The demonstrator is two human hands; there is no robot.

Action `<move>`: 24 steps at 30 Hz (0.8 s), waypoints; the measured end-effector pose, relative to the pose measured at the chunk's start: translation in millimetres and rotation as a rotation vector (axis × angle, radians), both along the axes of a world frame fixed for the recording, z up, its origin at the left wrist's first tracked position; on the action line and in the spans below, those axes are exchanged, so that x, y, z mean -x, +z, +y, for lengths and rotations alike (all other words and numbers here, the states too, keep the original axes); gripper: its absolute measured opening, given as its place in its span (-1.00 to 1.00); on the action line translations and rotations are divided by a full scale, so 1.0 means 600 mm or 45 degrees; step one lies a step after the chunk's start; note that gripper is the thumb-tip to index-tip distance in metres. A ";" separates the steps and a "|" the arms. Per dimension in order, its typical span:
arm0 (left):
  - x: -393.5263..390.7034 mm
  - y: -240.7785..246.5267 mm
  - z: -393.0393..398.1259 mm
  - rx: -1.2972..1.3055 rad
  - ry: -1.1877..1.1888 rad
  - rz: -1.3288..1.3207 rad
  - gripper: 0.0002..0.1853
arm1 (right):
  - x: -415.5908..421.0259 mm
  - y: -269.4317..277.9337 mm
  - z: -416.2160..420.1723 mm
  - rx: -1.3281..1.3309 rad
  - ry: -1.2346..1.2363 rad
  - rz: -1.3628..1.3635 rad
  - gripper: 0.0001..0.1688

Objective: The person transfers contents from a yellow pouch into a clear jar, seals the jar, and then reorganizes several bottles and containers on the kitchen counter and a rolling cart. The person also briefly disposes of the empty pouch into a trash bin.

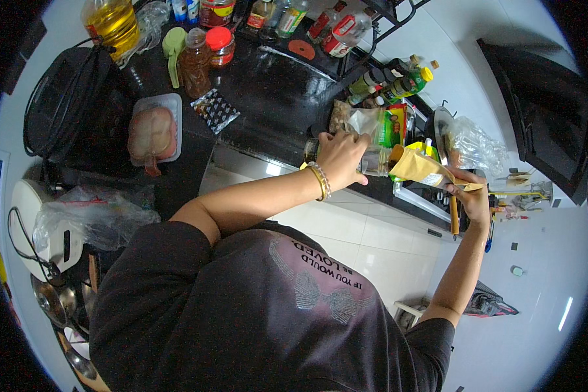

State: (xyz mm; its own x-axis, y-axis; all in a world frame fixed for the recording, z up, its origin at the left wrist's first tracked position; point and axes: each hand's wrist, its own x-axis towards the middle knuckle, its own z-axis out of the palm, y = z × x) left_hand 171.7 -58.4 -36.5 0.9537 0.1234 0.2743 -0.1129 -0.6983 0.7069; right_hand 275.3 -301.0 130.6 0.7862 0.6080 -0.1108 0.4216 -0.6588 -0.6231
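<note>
My left hand (340, 159), with bracelets at the wrist, is closed round a clear glass jar (375, 160). The jar lies on its side in the view, its threaded mouth to the right. A brown kraft-paper pouch (416, 166) with a pale label is in my right hand (468, 193), gripped at its far end. The pouch's other end meets the jar's mouth; whether anything passes between them cannot be told. Just beyond the jar, a green and red food bag (392, 126) and a bag of brown pieces (340, 115) lie on the black counter (269, 108).
Seasoning bottles (367, 81) stand by a black rack. At the left are a container of meat (154, 127), a patterned packet (215, 111), a brown-filled bottle (195, 63) and a red-lidded jar (220, 46). A stove (421, 196) and a wok (441, 127) are at the right.
</note>
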 end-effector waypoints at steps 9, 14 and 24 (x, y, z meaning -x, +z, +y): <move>0.003 0.000 -0.001 0.017 0.001 0.026 -0.26 | 0.007 0.006 0.003 -0.008 -0.007 0.009 -0.54; 0.002 -0.004 -0.001 0.037 0.022 -0.019 -0.26 | 0.000 -0.002 -0.018 -0.067 -0.022 0.035 -0.54; -0.003 -0.015 -0.001 -0.043 0.151 -0.175 -0.26 | 0.010 -0.014 -0.027 -0.152 -0.073 0.104 -0.56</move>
State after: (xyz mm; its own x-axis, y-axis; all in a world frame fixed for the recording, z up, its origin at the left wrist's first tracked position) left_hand 173.7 -59.0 -45.7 0.8864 0.2211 0.4067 -0.1223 -0.7355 0.6664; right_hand 269.4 -317.1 121.9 0.8114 0.5749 -0.1054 0.3299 -0.5994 -0.7293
